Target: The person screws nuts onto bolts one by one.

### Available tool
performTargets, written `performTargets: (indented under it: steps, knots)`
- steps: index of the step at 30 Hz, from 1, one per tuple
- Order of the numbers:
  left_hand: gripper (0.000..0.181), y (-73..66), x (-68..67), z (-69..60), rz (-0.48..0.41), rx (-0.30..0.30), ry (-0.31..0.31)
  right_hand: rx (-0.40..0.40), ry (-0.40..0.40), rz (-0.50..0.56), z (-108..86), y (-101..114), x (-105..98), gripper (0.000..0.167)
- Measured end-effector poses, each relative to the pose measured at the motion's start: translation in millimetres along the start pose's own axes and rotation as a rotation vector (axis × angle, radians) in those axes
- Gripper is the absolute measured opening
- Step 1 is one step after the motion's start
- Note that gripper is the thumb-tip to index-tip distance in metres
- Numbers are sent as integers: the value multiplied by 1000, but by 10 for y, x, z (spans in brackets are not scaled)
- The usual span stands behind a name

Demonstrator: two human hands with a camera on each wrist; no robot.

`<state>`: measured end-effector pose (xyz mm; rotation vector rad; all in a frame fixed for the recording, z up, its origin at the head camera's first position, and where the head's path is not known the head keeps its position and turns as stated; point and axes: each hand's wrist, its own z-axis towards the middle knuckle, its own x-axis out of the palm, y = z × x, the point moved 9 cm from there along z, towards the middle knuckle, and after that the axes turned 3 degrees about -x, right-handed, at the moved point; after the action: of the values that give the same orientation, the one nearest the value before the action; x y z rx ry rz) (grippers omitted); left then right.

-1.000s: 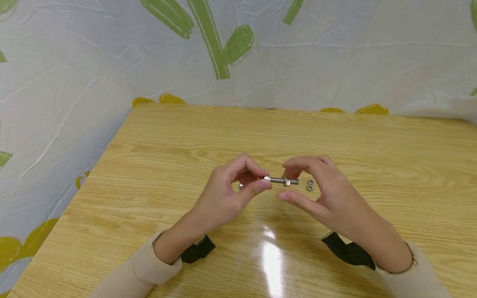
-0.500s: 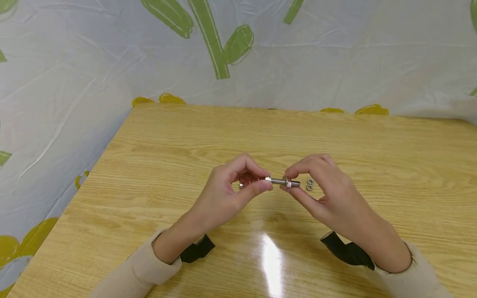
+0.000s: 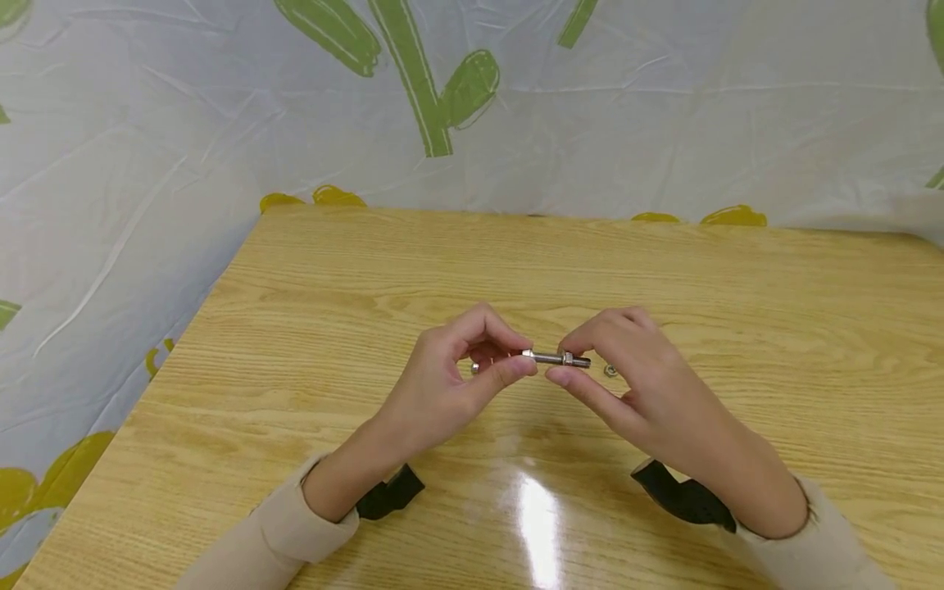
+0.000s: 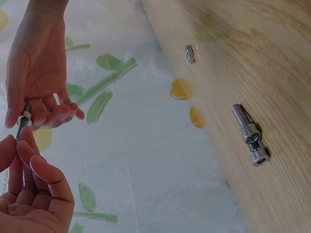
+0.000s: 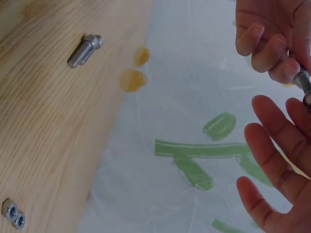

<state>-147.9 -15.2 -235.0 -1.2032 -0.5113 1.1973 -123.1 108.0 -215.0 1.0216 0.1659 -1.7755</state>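
My left hand [image 3: 441, 389] pinches a silver bolt [image 3: 548, 358] by its head between thumb and index finger. The threaded shank points right, held level above the table. Partway along the shank sits a hex nut [image 3: 568, 359]. Thumb and index finger of my right hand [image 3: 652, 381] are around this nut, with the thread's end sticking out beyond it. In the left wrist view the nut [image 4: 25, 117] shows between the right thumb and fingers. The right wrist view cuts off most of the bolt [image 5: 303, 80] at its edge.
Two socket-head bolts [image 4: 250, 130] lie side by side on the wooden table [image 3: 354, 270], mostly hidden behind my left hand in the head view. Two loose nuts [image 5: 12, 213] lie together by my right hand. A patterned cloth [image 3: 590, 147] hangs behind the table.
My right thumb and index finger were apart around the nut, then closed on it. Since then the thumb has shifted slightly left along it. The left hand stays on the bolt head.
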Motion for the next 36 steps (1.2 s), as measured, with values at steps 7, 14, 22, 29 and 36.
performTargets:
  steps: [7, 14, 22, 29, 36]
  knots:
    - [10, 21, 31, -2, 4, -13, 13, -1, 21, -16, 3, -19, 35, 33]
    - [9, 35, 13, -3, 6, -21, 7, 111, 26, -45, -28, -67, -29, 33]
    - [10, 28, -2, 2, -3, -34, 9, 3, -61, -20, -8, 4, -88, 36]
    - [9, 10, 3, 10, 1, -26, 22, 23, -56, -19, -42, -42, -93, 19]
    - [9, -1, 35, 7, 14, -2, 43, 81, 8, -9, -33, -52, -49, 5]
